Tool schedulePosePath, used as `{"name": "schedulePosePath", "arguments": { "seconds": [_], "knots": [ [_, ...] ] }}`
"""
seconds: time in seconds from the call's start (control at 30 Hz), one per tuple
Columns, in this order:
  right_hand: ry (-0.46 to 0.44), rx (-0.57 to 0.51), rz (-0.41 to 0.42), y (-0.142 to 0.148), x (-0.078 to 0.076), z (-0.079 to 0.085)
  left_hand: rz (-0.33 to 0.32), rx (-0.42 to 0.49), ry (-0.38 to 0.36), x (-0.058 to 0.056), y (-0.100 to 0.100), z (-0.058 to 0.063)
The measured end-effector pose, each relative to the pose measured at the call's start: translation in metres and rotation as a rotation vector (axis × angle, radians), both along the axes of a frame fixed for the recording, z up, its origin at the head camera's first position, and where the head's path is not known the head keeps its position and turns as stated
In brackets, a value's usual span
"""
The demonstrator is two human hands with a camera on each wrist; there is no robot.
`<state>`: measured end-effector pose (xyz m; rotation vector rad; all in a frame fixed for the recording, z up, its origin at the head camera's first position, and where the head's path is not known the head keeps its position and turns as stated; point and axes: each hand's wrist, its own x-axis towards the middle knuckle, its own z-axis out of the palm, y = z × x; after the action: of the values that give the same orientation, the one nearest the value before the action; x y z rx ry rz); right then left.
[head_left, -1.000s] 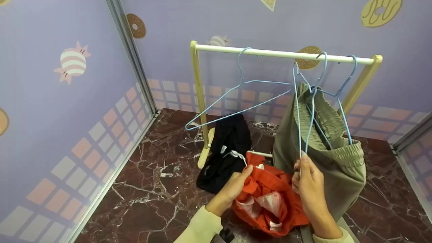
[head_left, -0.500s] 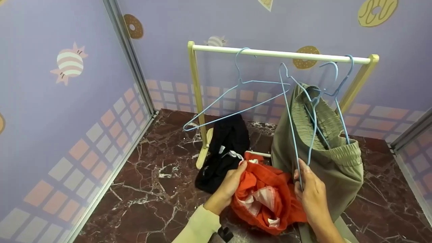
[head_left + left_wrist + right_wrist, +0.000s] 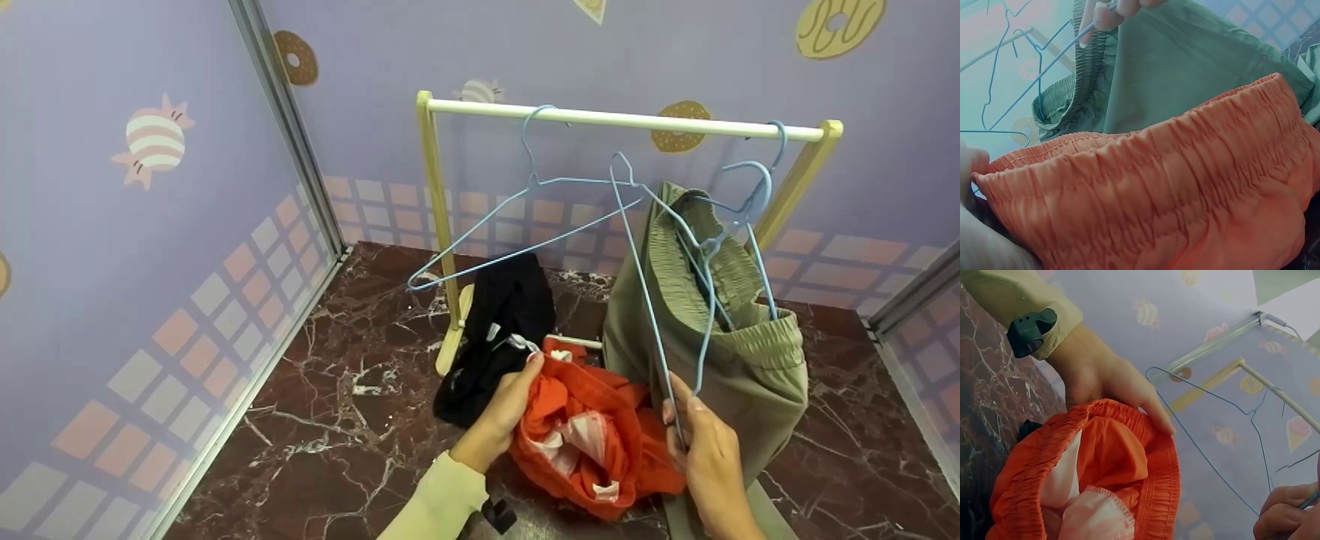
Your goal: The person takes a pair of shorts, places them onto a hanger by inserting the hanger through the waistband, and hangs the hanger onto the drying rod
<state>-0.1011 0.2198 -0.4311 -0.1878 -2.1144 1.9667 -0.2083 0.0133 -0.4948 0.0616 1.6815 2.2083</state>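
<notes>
My left hand (image 3: pixel 499 420) pinches the elastic waistband of orange shorts (image 3: pixel 574 384), thumb on the outside. The waistband gapes upward, with white lining showing inside; in the left wrist view its gathered edge (image 3: pixel 1145 180) fills the foreground. My right hand (image 3: pixel 709 454) grips a light blue wire hanger (image 3: pixel 711 246) near one end. That hanger is tilted, its hook below the rail and apart from it. Behind my right hand, khaki elastic-waist trousers (image 3: pixel 712 375) hang from another blue hanger. The right hand's fingertips are partly hidden in the head view.
A clothes rack with a white rail (image 3: pixel 600 118) and wooden posts stands against the patterned wall. A bare blue hanger (image 3: pixel 534 182) hangs on its left part. Black clothing (image 3: pixel 517 292) lies on the marbled floor (image 3: pixel 337 420) near the left post.
My right hand has drawn the hanger down and toward me, its hook coming off the rail and dropping below it. My left hand still holds the orange shorts, nearly in place.
</notes>
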Motion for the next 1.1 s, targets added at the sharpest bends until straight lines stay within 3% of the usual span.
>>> {"name": "schedulePosePath", "arguments": {
  "seconds": [0.1, 0.27, 0.43, 0.63, 0.87, 1.0, 1.1],
  "knots": [
    [0.037, 0.019, 0.009, 0.003, 0.004, -0.005, 0.003, 0.011, -0.012, -0.002, -0.001, 0.001],
    [0.124, 0.026, 0.093, 0.008, 0.010, -0.014, 0.014, 0.012, -0.031, -0.004, -0.002, 0.003],
    [0.148, 0.022, 0.135, 0.013, 0.018, -0.019, 0.021, 0.016, -0.029, -0.006, -0.003, 0.003],
    [0.177, 0.070, 0.125, 0.018, 0.026, -0.026, 0.017, 0.027, -0.017, -0.009, -0.005, 0.003],
    [0.113, 0.155, 0.049, 0.022, 0.034, -0.031, 0.004, 0.026, -0.007, -0.013, -0.007, 0.003],
    [0.143, 0.213, 0.073, 0.026, 0.037, -0.034, 0.020, 0.037, -0.015, -0.013, -0.008, 0.003],
    [0.172, 0.176, 0.117, 0.029, 0.040, -0.037, 0.035, 0.034, -0.015, -0.014, -0.009, 0.002]
  ]
}}
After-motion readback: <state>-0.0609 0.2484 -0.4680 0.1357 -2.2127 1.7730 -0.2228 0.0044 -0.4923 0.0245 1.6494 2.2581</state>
